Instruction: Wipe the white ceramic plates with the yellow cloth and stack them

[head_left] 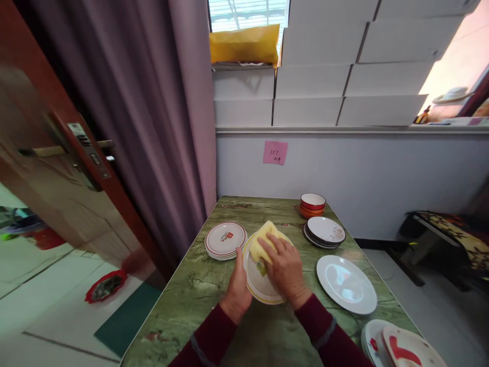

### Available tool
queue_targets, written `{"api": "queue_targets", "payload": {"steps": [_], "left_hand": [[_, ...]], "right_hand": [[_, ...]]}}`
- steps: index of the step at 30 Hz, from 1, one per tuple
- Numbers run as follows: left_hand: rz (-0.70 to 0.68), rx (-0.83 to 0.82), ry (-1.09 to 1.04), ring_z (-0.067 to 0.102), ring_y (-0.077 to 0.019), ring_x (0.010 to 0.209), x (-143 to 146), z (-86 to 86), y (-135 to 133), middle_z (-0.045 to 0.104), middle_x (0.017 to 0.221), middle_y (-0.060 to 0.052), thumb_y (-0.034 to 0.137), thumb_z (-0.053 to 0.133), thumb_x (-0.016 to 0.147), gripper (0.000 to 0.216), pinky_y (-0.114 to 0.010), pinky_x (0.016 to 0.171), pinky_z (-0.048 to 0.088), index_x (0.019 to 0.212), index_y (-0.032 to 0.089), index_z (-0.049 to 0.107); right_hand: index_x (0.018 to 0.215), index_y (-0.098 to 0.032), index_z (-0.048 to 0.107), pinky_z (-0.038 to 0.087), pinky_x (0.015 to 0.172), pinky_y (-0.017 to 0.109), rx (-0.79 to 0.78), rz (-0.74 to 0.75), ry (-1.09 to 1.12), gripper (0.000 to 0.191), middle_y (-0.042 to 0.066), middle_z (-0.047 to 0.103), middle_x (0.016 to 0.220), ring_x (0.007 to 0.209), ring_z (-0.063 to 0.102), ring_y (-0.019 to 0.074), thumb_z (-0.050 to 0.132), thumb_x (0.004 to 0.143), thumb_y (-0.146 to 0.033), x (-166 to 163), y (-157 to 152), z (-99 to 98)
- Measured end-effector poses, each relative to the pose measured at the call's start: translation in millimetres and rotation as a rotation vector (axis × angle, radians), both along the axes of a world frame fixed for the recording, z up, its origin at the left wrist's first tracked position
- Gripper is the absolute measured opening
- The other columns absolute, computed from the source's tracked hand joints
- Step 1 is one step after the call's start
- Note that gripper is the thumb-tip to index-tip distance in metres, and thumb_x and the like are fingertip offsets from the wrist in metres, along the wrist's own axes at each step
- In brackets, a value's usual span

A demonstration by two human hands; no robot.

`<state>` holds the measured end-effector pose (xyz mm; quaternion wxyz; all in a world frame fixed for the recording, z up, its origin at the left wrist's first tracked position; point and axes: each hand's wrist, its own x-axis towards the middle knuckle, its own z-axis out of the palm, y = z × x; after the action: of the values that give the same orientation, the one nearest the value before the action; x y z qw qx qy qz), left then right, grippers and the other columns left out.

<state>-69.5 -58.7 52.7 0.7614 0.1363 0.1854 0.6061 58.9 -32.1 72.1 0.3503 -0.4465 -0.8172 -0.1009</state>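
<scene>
Red-rimmed plates [226, 238] lie stacked on the table [191, 306]; the left hand [239, 285] grips the edge of a yellow-rimmed plate [263, 291] above it, the right hand [286, 264] clasps a yellow cloth [265, 234] against that plate, and rightward stand stacked bowls [313, 203]

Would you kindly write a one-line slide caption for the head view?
Left hand holds a yellow-rimmed plate while the right hand holds a yellow cloth against it, above a green table.

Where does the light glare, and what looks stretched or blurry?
In the head view, a bright reflection sits on the plain white plate; the window glows at the top; toward the left edge, the door leans and looks smeared.
</scene>
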Motion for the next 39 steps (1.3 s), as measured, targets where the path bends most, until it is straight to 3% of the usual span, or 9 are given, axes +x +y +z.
{"api": "queue_targets", "payload": {"steps": [6,9,12,16,20,23,26,32,39], "left_hand": [[0.223,0.028,0.014,0.051,-0.0293,0.133,-15,9.4,8,0.062,0.136,-0.014,0.061,0.035,0.096,0.065,-0.047,0.114,0.036,0.145,0.019,0.047],[0.273,-0.011,0.025,0.055,-0.0295,0.129,-18,15.6,9,0.066,0.130,-0.014,0.061,0.032,0.097,0.066,-0.047,0.113,0.037,0.143,0.017,0.050],[0.145,-0.087,0.007,0.058,-0.0298,0.126,-12,15.6,5,0.069,0.124,-0.017,0.064,0.033,0.095,0.072,-0.045,0.114,0.037,0.135,0.009,0.056],[-0.028,-0.045,-0.055,0.057,-0.0259,0.127,0,9.1,-3,0.068,0.126,-0.016,0.056,0.039,0.097,0.062,-0.037,0.116,0.034,0.131,0.007,0.060],[0.003,0.003,-0.034,0.051,-0.0269,0.133,-1,7.8,-4,0.064,0.134,-0.011,0.056,0.037,0.098,0.058,-0.045,0.116,0.034,0.142,0.020,0.051],[0.137,-0.015,0.019,0.049,-0.0291,0.135,-14,14.8,-1,0.062,0.136,-0.013,0.058,0.037,0.097,0.062,-0.048,0.116,0.034,0.144,0.020,0.049],[0.225,-0.045,0.045,0.048,-0.0286,0.136,-27,25.8,2,0.061,0.137,-0.012,0.058,0.036,0.097,0.062,-0.048,0.116,0.034,0.145,0.021,0.047],[0.254,0.005,0.030,0.053,-0.0282,0.132,-24,38.1,12,0.061,0.138,-0.013,0.053,0.045,0.096,0.060,-0.047,0.114,0.037,0.147,0.020,0.045],[0.410,-0.070,0.062,0.057,-0.0297,0.127,3,33.8,11,0.063,0.135,-0.014,0.045,0.051,0.095,0.054,-0.049,0.111,0.042,0.142,0.018,0.050]], "right_hand": [[0.135,-0.025,0.056,0.044,0.083,0.043,-0.074,-0.163,-0.005,0.053,0.011,0.061,0.133,0.103,0.055,0.0315,0.063,0.082,-0.018,17,-8,-14.7],[0.137,-0.023,0.053,0.045,0.085,0.044,-0.084,-0.082,0.021,0.058,0.012,0.062,0.131,0.104,0.056,0.0323,0.061,0.081,-0.015,9,-40,-29.0],[0.139,-0.024,0.051,0.045,0.086,0.042,-0.085,0.069,0.045,0.059,0.011,0.061,0.133,0.106,0.056,0.0304,0.057,0.081,-0.015,-7,-55,-28.0],[0.136,-0.026,0.054,0.043,0.089,0.042,0.021,0.154,0.069,0.050,0.010,0.059,0.137,0.111,0.056,0.0299,0.057,0.086,-0.024,-15,-27,-7.9],[0.137,-0.023,0.056,0.039,0.097,0.045,-0.037,0.016,0.152,0.049,0.012,0.058,0.139,0.118,0.053,0.0315,0.056,0.088,-0.024,5,16,2.7],[0.130,-0.020,0.061,0.041,0.097,0.046,-0.230,-0.122,0.484,0.046,0.014,0.062,0.133,0.114,0.056,0.0313,0.057,0.086,-0.033,31,32,-6.9],[0.116,-0.017,0.066,0.050,0.079,0.040,-0.634,-0.190,1.098,0.050,0.013,0.072,0.106,0.092,0.064,0.0288,0.062,0.080,-0.052,53,33,-22.0],[0.097,-0.016,0.068,0.048,0.048,0.031,-1.245,0.296,1.699,0.059,0.008,0.072,0.074,0.056,0.064,0.0212,0.061,0.076,-0.071,41,10,-21.6],[0.106,-0.020,0.063,0.045,0.039,0.020,-1.158,0.290,1.915,0.050,0.001,0.074,0.079,0.057,0.067,0.0163,0.084,0.067,-0.042,-32,-19,-9.0]]}}
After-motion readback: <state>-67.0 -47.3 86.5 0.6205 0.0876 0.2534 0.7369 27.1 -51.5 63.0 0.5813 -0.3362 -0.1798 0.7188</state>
